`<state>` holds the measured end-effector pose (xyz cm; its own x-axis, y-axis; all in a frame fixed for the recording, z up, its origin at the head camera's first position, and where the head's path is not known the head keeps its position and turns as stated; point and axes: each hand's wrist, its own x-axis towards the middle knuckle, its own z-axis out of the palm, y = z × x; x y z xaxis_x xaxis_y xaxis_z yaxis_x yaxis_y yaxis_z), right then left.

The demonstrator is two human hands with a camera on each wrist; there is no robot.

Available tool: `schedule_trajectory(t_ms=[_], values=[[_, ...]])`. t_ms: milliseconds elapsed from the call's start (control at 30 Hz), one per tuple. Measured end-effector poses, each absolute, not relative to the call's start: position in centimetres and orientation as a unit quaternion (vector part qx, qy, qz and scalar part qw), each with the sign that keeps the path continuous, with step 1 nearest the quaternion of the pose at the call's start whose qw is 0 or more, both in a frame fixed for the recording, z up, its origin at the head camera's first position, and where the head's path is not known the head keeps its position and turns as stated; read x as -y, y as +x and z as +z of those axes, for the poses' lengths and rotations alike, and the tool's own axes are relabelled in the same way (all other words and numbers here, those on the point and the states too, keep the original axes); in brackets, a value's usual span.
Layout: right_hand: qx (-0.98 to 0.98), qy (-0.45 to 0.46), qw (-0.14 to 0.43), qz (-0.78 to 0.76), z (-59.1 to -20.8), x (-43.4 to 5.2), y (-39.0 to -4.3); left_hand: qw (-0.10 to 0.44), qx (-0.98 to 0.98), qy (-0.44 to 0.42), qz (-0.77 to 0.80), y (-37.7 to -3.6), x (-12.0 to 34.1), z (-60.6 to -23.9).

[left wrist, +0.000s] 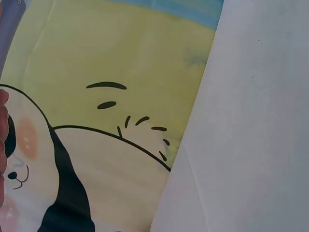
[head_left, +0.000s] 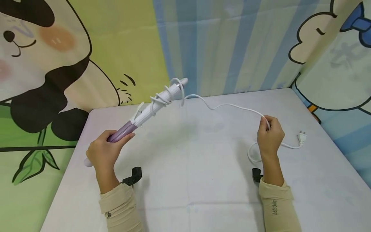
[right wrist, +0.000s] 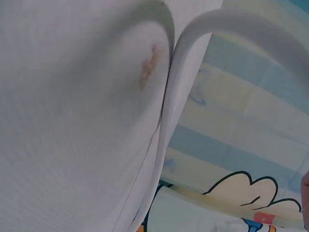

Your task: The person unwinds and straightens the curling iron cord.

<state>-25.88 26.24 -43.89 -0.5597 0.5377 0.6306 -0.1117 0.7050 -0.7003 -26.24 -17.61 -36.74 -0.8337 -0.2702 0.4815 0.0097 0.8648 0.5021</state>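
My left hand [head_left: 105, 151] grips the purple handle of a curling iron [head_left: 124, 131], which points up and to the right above the table. Its white barrel has a clip lever, and several loops of white cord [head_left: 160, 100] wind round it. From the tip the cord runs slack to my right hand [head_left: 271, 137], which pinches it between thumb and fingers. Beyond that hand, the cord makes a loop and ends in a two-pin plug [head_left: 302, 138] on the table. In the right wrist view, a cord stretch [right wrist: 169, 111] curves close to the camera.
A white-covered table [head_left: 188, 180] lies under both hands. Behind it hangs a cartoon-printed curtain [head_left: 211, 45], with another printed panel [head_left: 345, 83] at the right. Black camera mounts [head_left: 136, 175] sit on both wrists.
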Motion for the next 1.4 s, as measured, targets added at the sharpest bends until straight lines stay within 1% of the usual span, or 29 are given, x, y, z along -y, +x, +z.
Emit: schedule_trajectory(t_ms=[67,100,133,200,267,300,367,400,467,533,733,900,1033,1133,1233,1333,1400], values=[[0.837,-0.109,0.406,0.349,-44.0,-25.8,-26.0,0.294,0.915,0.079,-0.264,-26.2,17.7,-36.7],[0.856,-0.098,0.372,0.345,-44.0,-25.7,-26.0,0.300,0.911,0.081,-0.269,-26.2,17.8,-36.6],[0.877,-0.086,0.331,0.338,-44.0,-25.5,-26.0,0.305,0.909,0.084,-0.273,-26.2,17.8,-36.6],[0.917,-0.061,0.225,0.324,-44.0,-25.3,-25.9,0.308,0.906,0.086,-0.279,-26.2,17.8,-36.5],[0.945,-0.036,0.120,0.301,-43.8,-25.1,-25.8,0.299,0.908,0.090,-0.280,-26.1,17.7,-36.4],[0.954,-0.023,0.078,0.289,-43.8,-25.1,-25.8,0.291,0.911,0.091,-0.279,-26.1,17.6,-36.4],[0.962,-0.005,0.023,0.272,-43.6,-25.0,-25.7,0.278,0.917,0.090,-0.272,-26.0,17.3,-36.3],[0.964,0.001,0.013,0.264,-43.5,-25.0,-25.6,0.272,0.920,0.088,-0.266,-26.0,17.2,-36.3],[0.967,0.002,0.014,0.255,-43.2,-25.0,-25.5,0.264,0.928,0.084,-0.250,-26.1,17.0,-36.3],[0.968,-0.004,0.028,0.251,-42.8,-25.1,-25.3,0.257,0.935,0.077,-0.233,-26.2,16.7,-36.4],[0.955,-0.005,0.087,0.282,-40.9,-25.6,-24.5,0.238,0.948,0.051,-0.203,-26.6,15.3,-36.7],[0.938,0.024,0.148,0.313,-39.8,-25.6,-24.0,0.255,0.948,0.012,-0.191,-27.1,14.1,-37.3],[0.931,0.060,0.178,0.313,-38.5,-24.9,-24.5,0.275,0.942,-0.018,-0.192,-27.6,13.2,-37.6],[0.928,0.079,0.163,0.324,-37.3,-23.9,-25.3,0.289,0.939,-0.034,-0.184,-27.7,12.6,-37.7],[0.926,0.075,0.119,0.351,-36.4,-22.9,-26.0,0.295,0.938,-0.052,-0.174,-27.8,11.9,-37.6],[0.922,0.062,0.080,0.374,-36.3,-21.9,-26.9,0.295,0.938,-0.068,-0.171,-28.0,11.0,-37.4],[0.917,0.054,0.081,0.386,-36.6,-21.3,-27.5,0.298,0.936,-0.077,-0.171,-28.2,10.4,-37.4]])
